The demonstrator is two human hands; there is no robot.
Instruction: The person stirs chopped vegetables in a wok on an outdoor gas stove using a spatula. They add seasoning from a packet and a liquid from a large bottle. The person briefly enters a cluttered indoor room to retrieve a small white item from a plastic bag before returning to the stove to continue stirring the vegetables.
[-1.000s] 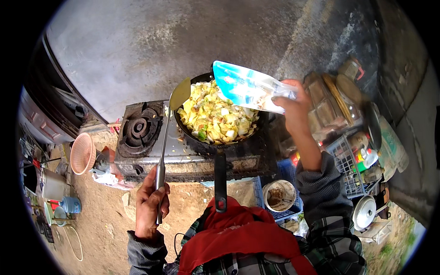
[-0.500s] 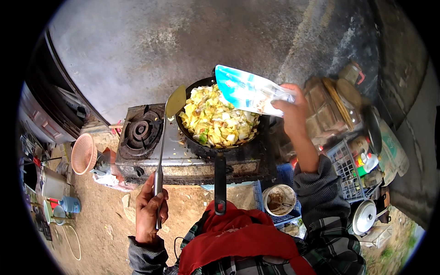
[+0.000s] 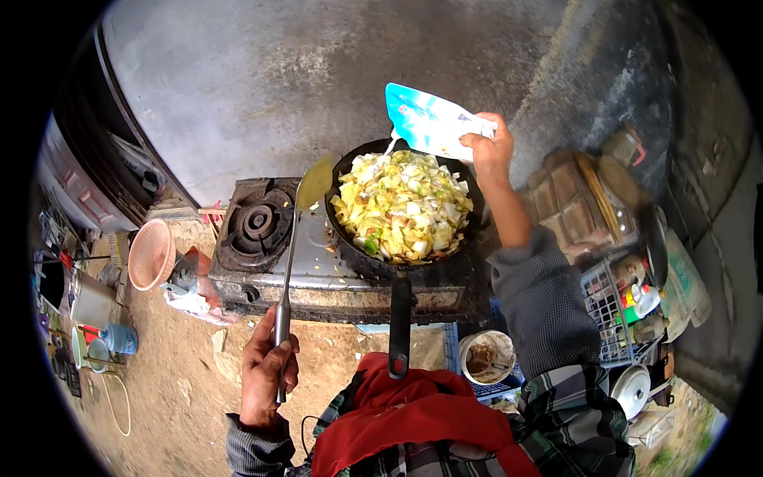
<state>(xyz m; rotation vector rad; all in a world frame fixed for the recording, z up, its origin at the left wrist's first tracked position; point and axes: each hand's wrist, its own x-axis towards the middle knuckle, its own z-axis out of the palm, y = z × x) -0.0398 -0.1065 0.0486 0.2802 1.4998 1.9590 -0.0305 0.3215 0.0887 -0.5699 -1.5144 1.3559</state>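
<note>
My left hand (image 3: 269, 370) is closed around the handle of a long metal cooking spatula (image 3: 315, 183), whose broad blade is raised over the stove left of the pan. In my right hand (image 3: 491, 151) is a blue and white plastic packet (image 3: 429, 119), pinched at its right end and tilted above the pan's far edge. A thin white streak shows under the packet's lower left corner; what it is cannot be made out. The black pan (image 3: 342, 233) is heaped with chopped cabbage (image 3: 404, 207) and points its black handle (image 3: 400, 322) toward me.
The pan sits on the right side of a grimy gas stove (image 3: 342, 298); a bare burner (image 3: 258, 224) is at left. A grey wall rises behind. A pink basket (image 3: 152, 254), a dirty bucket (image 3: 486, 358), a bottle crate (image 3: 608, 306) and a lidded pot (image 3: 632, 389) stand around.
The packet has moved up and away from over the cabbage toward the pan's far rim, with my right hand. A white streak now shows below it. My left hand still grips the spatula.
</note>
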